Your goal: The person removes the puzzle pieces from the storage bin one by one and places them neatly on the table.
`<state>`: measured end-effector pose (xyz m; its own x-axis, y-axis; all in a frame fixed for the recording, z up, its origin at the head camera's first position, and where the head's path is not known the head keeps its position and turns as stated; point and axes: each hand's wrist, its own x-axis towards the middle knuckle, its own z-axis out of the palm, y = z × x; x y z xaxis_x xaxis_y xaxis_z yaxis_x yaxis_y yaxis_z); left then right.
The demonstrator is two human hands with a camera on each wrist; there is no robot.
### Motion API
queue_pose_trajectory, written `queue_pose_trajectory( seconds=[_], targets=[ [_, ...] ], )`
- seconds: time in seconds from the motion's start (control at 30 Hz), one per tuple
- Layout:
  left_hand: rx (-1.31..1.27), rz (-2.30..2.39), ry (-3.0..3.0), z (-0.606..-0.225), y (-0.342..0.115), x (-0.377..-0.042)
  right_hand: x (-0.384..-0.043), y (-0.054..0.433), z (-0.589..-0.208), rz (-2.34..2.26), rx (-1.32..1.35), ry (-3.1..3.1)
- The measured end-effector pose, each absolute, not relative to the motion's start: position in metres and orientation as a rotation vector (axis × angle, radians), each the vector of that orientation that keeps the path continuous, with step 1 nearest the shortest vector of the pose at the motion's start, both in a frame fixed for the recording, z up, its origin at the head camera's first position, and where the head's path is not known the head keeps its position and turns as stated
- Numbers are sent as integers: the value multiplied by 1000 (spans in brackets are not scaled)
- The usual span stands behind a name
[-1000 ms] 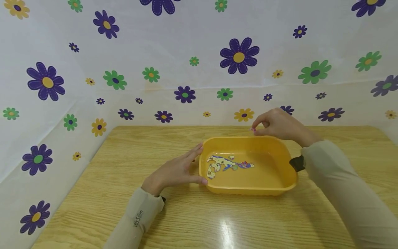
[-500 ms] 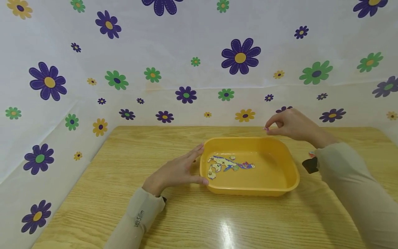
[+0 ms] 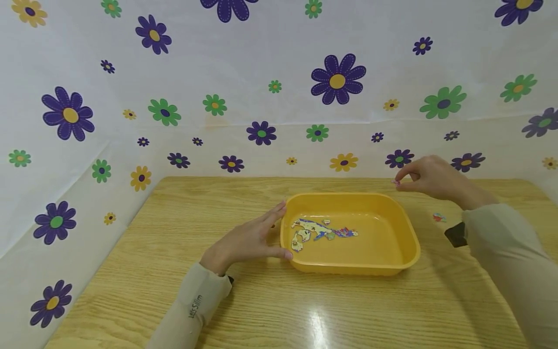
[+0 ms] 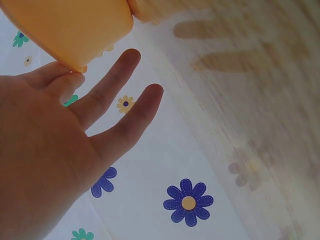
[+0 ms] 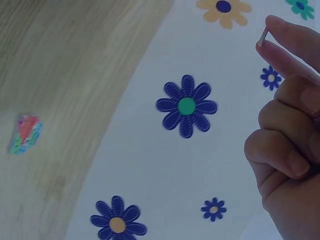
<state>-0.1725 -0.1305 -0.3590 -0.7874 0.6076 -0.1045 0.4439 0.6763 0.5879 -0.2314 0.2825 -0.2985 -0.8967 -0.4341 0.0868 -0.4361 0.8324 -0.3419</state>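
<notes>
A yellow plastic tray (image 3: 350, 268) stands on the table. My left hand (image 3: 244, 241) rests against its left end, fingers spread and mostly straight, thumb at the near corner and fingertips at the far corner. In the left wrist view two fingers reach out past the tray wall. Beyond the tray's far right corner, my right hand (image 3: 436, 178) pinches a small pinkish puzzle piece (image 3: 395, 182) between thumb and index finger. The right wrist view shows that piece edge-on as a thin sliver, with the other fingers curled in.
Several irregular printed pieces (image 3: 310, 225), cream, blue and red, lie in the left half of the tray. One red, green and blue puzzle piece (image 3: 439, 217) lies on the wooden table (image 3: 261, 310) right of the tray. A flower-printed sheet (image 3: 244, 63) hangs behind the table.
My right hand has moved right with the pinched puzzle piece, from over the tray's far rim to past its corner. The red and green piece on the table has come into view. The left hand stays put.
</notes>
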Motion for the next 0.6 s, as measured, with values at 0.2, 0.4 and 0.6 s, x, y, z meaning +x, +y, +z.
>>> queue_pose_trajectory(
  seconds=[0.2, 0.4, 0.6],
  targets=[
    [848, 796, 2601, -359, -131, -172, -232, 297, -307, 568, 680, -3007],
    [842, 799, 2601, -359, -131, -171, -235, 307, -313, 564, 622, -3064],
    [841, 791, 2600, -360, -131, -173, -236, 319, -321, 535, 578, -3111]
  ],
)
